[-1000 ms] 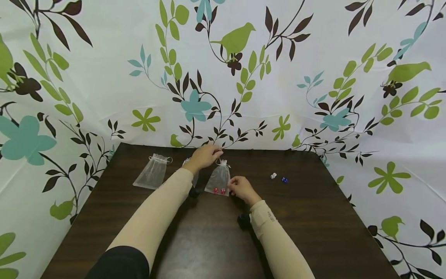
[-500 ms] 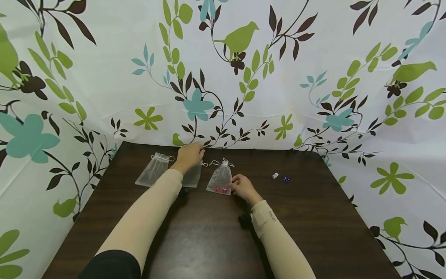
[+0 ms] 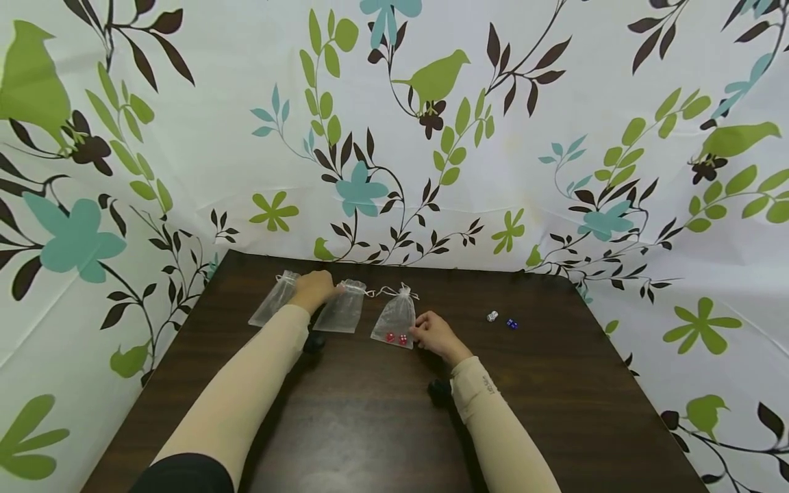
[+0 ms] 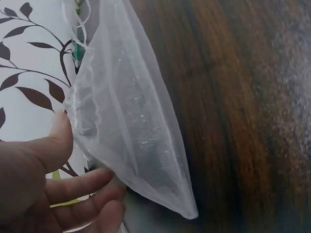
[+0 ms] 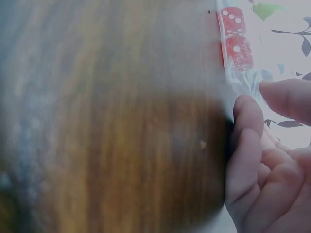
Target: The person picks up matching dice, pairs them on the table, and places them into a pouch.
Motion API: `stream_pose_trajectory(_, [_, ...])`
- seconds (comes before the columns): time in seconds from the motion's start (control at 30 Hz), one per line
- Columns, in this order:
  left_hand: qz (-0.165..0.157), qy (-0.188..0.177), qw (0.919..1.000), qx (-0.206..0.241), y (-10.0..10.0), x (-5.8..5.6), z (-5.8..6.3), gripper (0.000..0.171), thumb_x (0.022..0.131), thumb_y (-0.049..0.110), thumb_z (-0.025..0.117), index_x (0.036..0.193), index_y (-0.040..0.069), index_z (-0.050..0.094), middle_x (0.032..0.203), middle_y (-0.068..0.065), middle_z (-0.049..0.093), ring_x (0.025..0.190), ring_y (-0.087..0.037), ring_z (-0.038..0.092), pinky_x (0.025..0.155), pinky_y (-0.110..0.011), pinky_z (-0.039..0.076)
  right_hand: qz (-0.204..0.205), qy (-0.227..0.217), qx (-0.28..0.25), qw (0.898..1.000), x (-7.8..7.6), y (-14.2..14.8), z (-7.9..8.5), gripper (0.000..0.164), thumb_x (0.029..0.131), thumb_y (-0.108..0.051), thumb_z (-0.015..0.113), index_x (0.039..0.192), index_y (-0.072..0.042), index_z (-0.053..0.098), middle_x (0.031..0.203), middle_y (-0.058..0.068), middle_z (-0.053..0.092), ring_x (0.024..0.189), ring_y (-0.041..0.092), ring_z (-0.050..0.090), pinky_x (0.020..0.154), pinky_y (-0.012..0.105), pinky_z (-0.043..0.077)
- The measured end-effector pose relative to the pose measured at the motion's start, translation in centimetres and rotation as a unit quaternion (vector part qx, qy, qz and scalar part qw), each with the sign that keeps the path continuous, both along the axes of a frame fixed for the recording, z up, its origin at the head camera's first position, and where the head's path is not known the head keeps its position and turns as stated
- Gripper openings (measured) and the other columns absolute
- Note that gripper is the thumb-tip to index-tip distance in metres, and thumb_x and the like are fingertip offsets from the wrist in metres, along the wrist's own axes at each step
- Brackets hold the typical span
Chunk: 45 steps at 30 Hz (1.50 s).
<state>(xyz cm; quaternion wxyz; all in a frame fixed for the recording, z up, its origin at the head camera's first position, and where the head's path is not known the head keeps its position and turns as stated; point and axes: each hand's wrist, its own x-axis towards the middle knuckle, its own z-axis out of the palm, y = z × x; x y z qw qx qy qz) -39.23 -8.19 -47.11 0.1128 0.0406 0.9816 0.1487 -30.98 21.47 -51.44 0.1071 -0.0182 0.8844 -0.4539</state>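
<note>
near the far edge of a dark bench point(image 3: 364, 428), a person's left hand point(image 3: 313, 290) is spreading its fingers wide at the mouth of the sheer middle bag point(image 3: 341, 312), while the right hand point(image 3: 435, 334) is pinching the lower corner of the right bag point(image 3: 395, 315). broad wood is stretching between that row and the near side. three bags are lying there, counting the left bag point(image 3: 271, 304); two red dice point(image 3: 390, 337) are resting inside the right one. one silver cluster point(image 3: 492, 315) and one blue cluster point(image 3: 512, 324) are sitting farther right.

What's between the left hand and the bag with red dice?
In the head view, the middle bag lies between the left hand and the dice bag.
</note>
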Motion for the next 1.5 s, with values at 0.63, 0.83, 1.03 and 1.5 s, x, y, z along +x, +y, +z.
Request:
stream_pose_trajectory(0.63, [-0.004, -0.070, 0.9969, 0.035, -1.1, -0.3, -1.6, 0.054, 0.086, 0.045, 0.080, 0.111, -0.002, 0.069, 0.118, -0.021, 0.067, 0.107, -0.037, 0.063, 0.092, -0.051, 0.051, 0.004, 0.008, -0.001, 1.000, 0.2, -0.4, -0.2, 0.028, 0.098, -0.014, 0.068, 0.117, 0.001, 0.054, 0.081, 0.006, 0.063, 0.068, 0.017, 0.058, 0.059, 0.029, 0.045])
stream_pose_trajectory(0.83, [-0.060, -0.080, 0.9925, 0.071, -2.1, -0.3, -1.5, 0.044, 0.093, 0.041, 0.073, 0.094, -0.003, 0.073, 0.096, -0.013, 0.068, 0.085, -0.026, 0.063, 0.080, -0.040, 0.055, 0.004, 0.002, -0.002, 1.000, -0.2, -0.4, 0.0, 0.028, 0.098, -0.014, 0.068, 0.118, 0.001, 0.055, 0.082, 0.006, 0.064, 0.069, 0.018, 0.059, 0.060, 0.029, 0.047])
stream_pose_trajectory(1.03, [-0.069, -0.093, 0.9839, 0.136, -2.9, -0.2, -1.5, 0.038, 0.096, 0.034, 0.072, 0.073, 0.007, 0.056, 0.073, -0.003, 0.051, 0.064, -0.016, 0.049, 0.060, -0.030, 0.047, 0.004, -0.010, -0.009, 1.000, -0.5, -0.3, 0.2, 0.029, 0.100, -0.016, 0.066, 0.119, 0.003, 0.056, 0.084, 0.009, 0.067, 0.071, 0.020, 0.062, 0.065, 0.032, 0.053])
stream_pose_trajectory(1.5, [-0.098, -0.074, 0.9684, 0.217, -3.0, 0.6, -0.8, 0.047, 0.095, 0.028, 0.073, 0.065, 0.014, 0.039, 0.061, 0.003, 0.035, 0.056, -0.012, 0.033, 0.056, -0.027, 0.034, -0.072, 0.176, -0.014, 0.982, -0.4, -2.5, 0.9, 0.024, 0.097, -0.012, 0.068, 0.110, 0.003, 0.054, 0.083, 0.007, 0.055, 0.069, 0.016, 0.049, 0.064, 0.031, 0.042])
